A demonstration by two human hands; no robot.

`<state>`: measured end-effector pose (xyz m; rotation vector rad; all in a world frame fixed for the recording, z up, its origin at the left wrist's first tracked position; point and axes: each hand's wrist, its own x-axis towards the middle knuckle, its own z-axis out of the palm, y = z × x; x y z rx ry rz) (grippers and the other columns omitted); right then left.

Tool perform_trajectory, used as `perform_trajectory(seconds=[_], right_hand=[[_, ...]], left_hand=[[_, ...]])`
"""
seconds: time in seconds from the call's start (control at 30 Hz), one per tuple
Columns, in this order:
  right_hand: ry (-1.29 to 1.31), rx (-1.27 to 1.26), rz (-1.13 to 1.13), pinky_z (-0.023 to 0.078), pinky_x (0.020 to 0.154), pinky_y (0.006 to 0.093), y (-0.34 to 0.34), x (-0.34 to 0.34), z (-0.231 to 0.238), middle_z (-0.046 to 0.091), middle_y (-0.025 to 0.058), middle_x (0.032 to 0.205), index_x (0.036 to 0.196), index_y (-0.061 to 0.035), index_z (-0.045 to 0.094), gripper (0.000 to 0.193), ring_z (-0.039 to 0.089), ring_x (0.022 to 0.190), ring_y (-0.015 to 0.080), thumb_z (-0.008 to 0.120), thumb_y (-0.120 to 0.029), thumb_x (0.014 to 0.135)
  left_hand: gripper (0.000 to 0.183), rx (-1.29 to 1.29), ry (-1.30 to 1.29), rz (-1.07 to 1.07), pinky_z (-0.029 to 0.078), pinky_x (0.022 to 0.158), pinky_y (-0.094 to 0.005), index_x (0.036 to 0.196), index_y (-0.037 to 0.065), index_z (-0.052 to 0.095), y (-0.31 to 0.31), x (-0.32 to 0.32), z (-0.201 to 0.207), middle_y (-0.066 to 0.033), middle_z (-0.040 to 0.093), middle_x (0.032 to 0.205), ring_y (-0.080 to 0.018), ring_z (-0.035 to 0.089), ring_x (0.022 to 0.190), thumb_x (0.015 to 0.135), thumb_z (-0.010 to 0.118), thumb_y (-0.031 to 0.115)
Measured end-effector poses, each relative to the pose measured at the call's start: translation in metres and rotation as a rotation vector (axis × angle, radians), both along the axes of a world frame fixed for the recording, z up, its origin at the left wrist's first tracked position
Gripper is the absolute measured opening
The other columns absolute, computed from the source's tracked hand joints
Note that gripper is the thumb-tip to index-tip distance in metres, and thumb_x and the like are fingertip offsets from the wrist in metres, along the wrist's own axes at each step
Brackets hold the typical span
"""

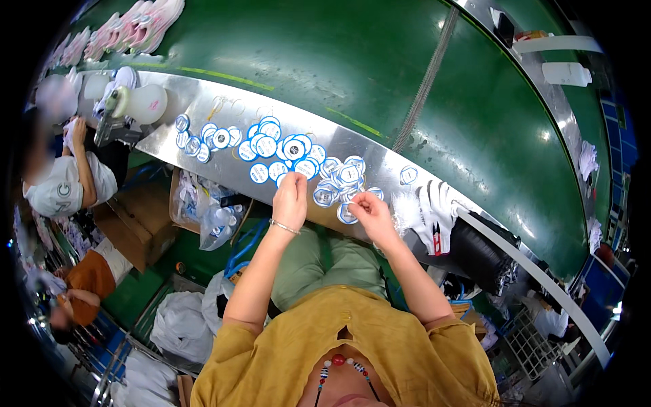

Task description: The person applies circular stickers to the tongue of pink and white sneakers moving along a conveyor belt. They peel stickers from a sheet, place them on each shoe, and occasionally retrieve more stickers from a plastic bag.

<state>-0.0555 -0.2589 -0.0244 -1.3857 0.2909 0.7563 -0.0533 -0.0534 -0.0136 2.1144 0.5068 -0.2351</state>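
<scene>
Round blue-and-white paper tags lie in overlapping heaps on the metal edge of the bench in front of me. My left hand is at the near side of the middle heap, its fingers drawn together at the tags; what they hold is hidden. My right hand pinches the edge of a round tag close to the bench's near edge. Just beyond it lies a pile of tags that look clear-wrapped. A smaller group of round tags lies farther left.
White gloves and a red-and-black pen lie to my right. A single tag lies beyond the gloves. The green conveyor belt runs behind the metal edge, with pink-and-white shoes at far left. A co-worker sits at left.
</scene>
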Motion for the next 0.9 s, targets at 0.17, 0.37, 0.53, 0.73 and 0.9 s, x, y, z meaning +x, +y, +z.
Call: perform_trajectory(seconds=[0.17, 0.37, 0.53, 0.73, 0.9], right_hand=[[0.015, 0.035, -0.210, 0.041, 0.065, 0.0184, 0.026, -0.002, 0.007, 0.057, -0.0030, 0.082, 0.088, -0.0033, 0.058, 0.006, 0.050, 0.073, 0.0031, 0.063, -0.003, 0.085], [0.091, -0.028, -0.366, 0.040, 0.060, 0.0176, 0.060, 0.001, 0.007, 0.057, -0.0040, 0.076, 0.088, -0.0042, 0.060, 0.007, 0.050, 0.068, 0.0024, 0.065, -0.005, 0.084], [0.048, -0.118, -0.484, 0.040, 0.060, 0.0180, 0.075, -0.007, 0.009, 0.058, -0.0034, 0.075, 0.088, -0.0030, 0.061, 0.006, 0.050, 0.066, 0.0022, 0.065, -0.005, 0.084], [-0.072, -0.272, -0.552, 0.041, 0.061, 0.0180, 0.080, -0.023, -0.009, 0.059, -0.0022, 0.075, 0.087, -0.0014, 0.063, 0.005, 0.052, 0.068, 0.0030, 0.065, -0.001, 0.083], [-0.143, -0.345, -0.712, 0.042, 0.061, 0.0184, 0.047, -0.020, -0.010, 0.061, -0.0018, 0.075, 0.088, -0.0006, 0.065, 0.006, 0.052, 0.067, 0.0032, 0.065, 0.001, 0.082]], left_hand=[[0.007, 0.334, -0.172, -0.261, 0.043, 0.070, -0.0448, 0.089, 0.000, 0.055, 0.016, 0.034, -0.026, -0.0194, 0.053, 0.086, -0.0373, 0.053, 0.080, 0.086, 0.052, 0.006], [0.007, 0.347, -0.248, -0.500, 0.043, 0.072, -0.0438, 0.087, 0.001, 0.056, 0.029, 0.050, -0.039, -0.0186, 0.053, 0.086, -0.0353, 0.052, 0.083, 0.080, 0.057, 0.003], [0.048, 0.300, -0.249, -0.632, 0.043, 0.081, -0.0426, 0.115, 0.000, 0.052, 0.044, 0.051, -0.030, -0.0170, 0.055, 0.101, -0.0350, 0.052, 0.092, 0.070, 0.069, 0.005], [0.072, 0.190, -0.268, -0.654, 0.042, 0.090, -0.0415, 0.130, -0.003, 0.041, 0.053, 0.055, -0.016, -0.0206, 0.052, 0.121, -0.0373, 0.051, 0.107, 0.065, 0.073, 0.003], [0.051, 0.071, -0.310, -0.441, 0.045, 0.087, -0.0391, 0.121, -0.002, 0.050, 0.081, 0.050, 0.012, -0.0190, 0.057, 0.113, -0.0345, 0.055, 0.104, 0.074, 0.068, 0.001]])
